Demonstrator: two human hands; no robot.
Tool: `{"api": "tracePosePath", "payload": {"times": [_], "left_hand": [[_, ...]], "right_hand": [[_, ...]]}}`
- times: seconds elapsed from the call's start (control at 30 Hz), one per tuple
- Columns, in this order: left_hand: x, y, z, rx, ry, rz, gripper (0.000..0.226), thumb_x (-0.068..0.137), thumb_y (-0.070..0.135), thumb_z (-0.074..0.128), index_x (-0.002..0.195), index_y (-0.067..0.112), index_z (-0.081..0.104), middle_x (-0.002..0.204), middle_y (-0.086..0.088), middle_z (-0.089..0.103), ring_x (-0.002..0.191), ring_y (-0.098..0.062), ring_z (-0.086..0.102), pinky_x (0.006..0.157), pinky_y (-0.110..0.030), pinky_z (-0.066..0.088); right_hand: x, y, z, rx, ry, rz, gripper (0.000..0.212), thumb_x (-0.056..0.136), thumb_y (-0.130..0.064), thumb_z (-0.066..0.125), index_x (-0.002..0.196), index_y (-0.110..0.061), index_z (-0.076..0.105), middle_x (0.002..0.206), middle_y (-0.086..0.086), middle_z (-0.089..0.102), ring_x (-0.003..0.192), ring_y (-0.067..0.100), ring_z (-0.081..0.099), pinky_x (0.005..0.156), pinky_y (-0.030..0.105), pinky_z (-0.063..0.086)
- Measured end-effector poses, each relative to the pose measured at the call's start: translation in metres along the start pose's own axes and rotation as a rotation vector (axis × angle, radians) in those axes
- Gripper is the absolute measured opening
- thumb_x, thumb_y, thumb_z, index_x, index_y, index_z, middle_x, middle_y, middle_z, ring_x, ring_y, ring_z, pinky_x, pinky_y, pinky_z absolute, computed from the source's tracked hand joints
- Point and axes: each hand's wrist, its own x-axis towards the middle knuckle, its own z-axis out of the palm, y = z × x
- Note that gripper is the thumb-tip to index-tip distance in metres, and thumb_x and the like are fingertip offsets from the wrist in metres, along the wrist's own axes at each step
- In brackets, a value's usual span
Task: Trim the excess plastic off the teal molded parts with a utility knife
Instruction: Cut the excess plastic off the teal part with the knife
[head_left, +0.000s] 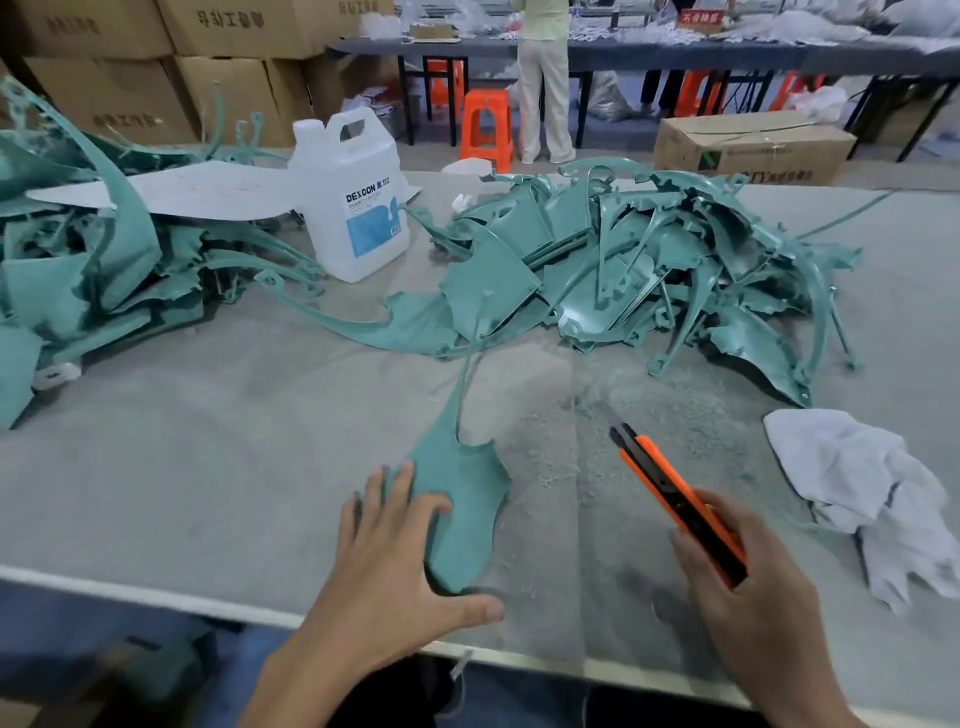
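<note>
A flat teal molded part (467, 499) with a long thin stem lies near the table's front edge. My left hand (400, 566) rests on its left side with fingers spread and straight, the thumb reaching under its lower tip. To the right, my right hand (748, 587) grips an orange and black utility knife (680, 499). Its blade is extended and points up and left, held above the table and apart from the part.
A heap of teal parts (649, 270) fills the table's middle right and another heap (88, 270) the left. A white DEXCON jug (358, 202) stands between them. A white rag (878, 493) lies at right. Plastic shavings (571, 441) cover the grey table. A person stands at a far table.
</note>
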Motion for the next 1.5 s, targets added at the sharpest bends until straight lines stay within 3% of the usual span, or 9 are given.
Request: {"api": "tracePosePath", "payload": {"times": [0.1,0.2,0.3,0.33,0.53,0.8,1.2,1.3,1.5], "left_hand": [[0.003,0.004,-0.005,0.007,0.034,-0.012,0.094,0.065,0.087,0.052,0.145,0.044,0.025,0.167,0.004,-0.004,0.152,-0.017,-0.013,0.123,-0.040,-0.006],[-0.001,0.002,-0.016,-0.111,0.165,0.048,0.076,0.075,0.071,0.042,0.143,0.038,0.045,0.159,0.007,0.034,0.147,-0.013,0.023,0.121,-0.030,0.007],[-0.002,-0.002,-0.024,-0.210,0.400,0.053,0.043,0.086,0.048,0.055,0.122,0.028,0.068,0.112,0.009,0.072,0.099,-0.015,0.063,0.091,-0.026,0.047],[-0.002,-0.003,-0.026,-0.227,0.438,0.047,0.034,0.087,0.039,0.062,0.118,0.027,0.071,0.100,0.010,0.074,0.085,-0.016,0.066,0.075,-0.021,0.047],[0.004,-0.009,-0.022,-0.168,0.477,0.073,0.036,0.082,0.024,0.068,0.117,0.023,0.075,0.082,-0.001,0.076,0.081,-0.020,0.055,0.060,-0.023,0.037],[0.005,-0.012,-0.020,-0.171,0.443,0.107,0.043,0.081,0.009,0.070,0.121,0.023,0.073,0.087,0.003,0.078,0.077,-0.018,0.057,0.060,-0.023,0.040],[0.015,-0.014,-0.023,-0.268,0.536,0.118,0.035,0.094,0.053,0.052,0.121,0.039,0.070,0.050,0.014,0.056,0.052,-0.017,0.051,0.050,-0.024,0.038],[0.016,-0.014,-0.024,-0.307,0.517,0.102,0.039,0.092,0.063,0.046,0.130,0.052,0.050,0.074,0.006,0.072,0.062,-0.022,0.061,0.056,-0.029,0.045],[0.012,-0.014,-0.026,-0.330,0.523,0.112,0.036,0.095,0.048,0.055,0.121,0.029,0.071,0.052,0.027,0.051,0.043,-0.006,0.044,0.047,-0.006,0.031]], "right_hand": [[-0.007,-0.019,0.005,0.038,-0.047,-0.072,0.049,0.078,-0.025,0.076,0.127,-0.026,0.066,0.106,-0.009,0.065,0.094,0.010,0.059,0.080,0.011,0.037],[-0.013,-0.033,0.006,0.126,-0.131,-0.053,0.045,0.079,-0.026,0.079,0.115,-0.047,0.062,0.094,-0.018,0.069,0.081,0.002,0.064,0.075,0.002,0.040],[-0.019,-0.045,0.010,0.223,-0.261,-0.015,0.045,0.078,-0.037,0.077,0.110,-0.060,0.055,0.090,-0.025,0.071,0.064,0.000,0.067,0.063,0.008,0.047],[-0.021,-0.050,0.011,0.245,-0.278,-0.016,0.043,0.076,-0.046,0.073,0.110,-0.063,0.054,0.089,-0.027,0.071,0.063,-0.002,0.067,0.062,0.007,0.046],[-0.032,-0.070,0.013,0.274,-0.364,-0.120,0.029,0.086,-0.064,0.060,0.113,-0.070,0.055,0.090,-0.031,0.070,0.081,-0.013,0.065,0.070,0.003,0.044],[-0.004,-0.069,0.022,0.119,-0.323,-0.128,0.036,0.084,-0.061,0.046,0.109,-0.046,0.066,0.070,-0.022,0.061,0.059,0.004,0.055,0.062,0.025,0.046],[0.011,-0.075,0.022,0.089,-0.217,-0.164,0.031,0.090,-0.059,0.051,0.113,-0.045,0.067,0.068,-0.020,0.061,0.061,0.003,0.059,0.055,0.015,0.041],[0.001,-0.086,0.027,0.155,-0.304,-0.253,0.034,0.094,-0.061,0.049,0.121,-0.045,0.063,0.073,-0.026,0.060,0.059,-0.003,0.057,0.054,0.008,0.038],[0.029,-0.061,0.027,0.002,-0.207,-0.113,0.033,0.093,-0.048,0.054,0.123,-0.039,0.066,0.054,-0.011,0.055,0.050,0.003,0.052,0.050,0.021,0.038]]}}
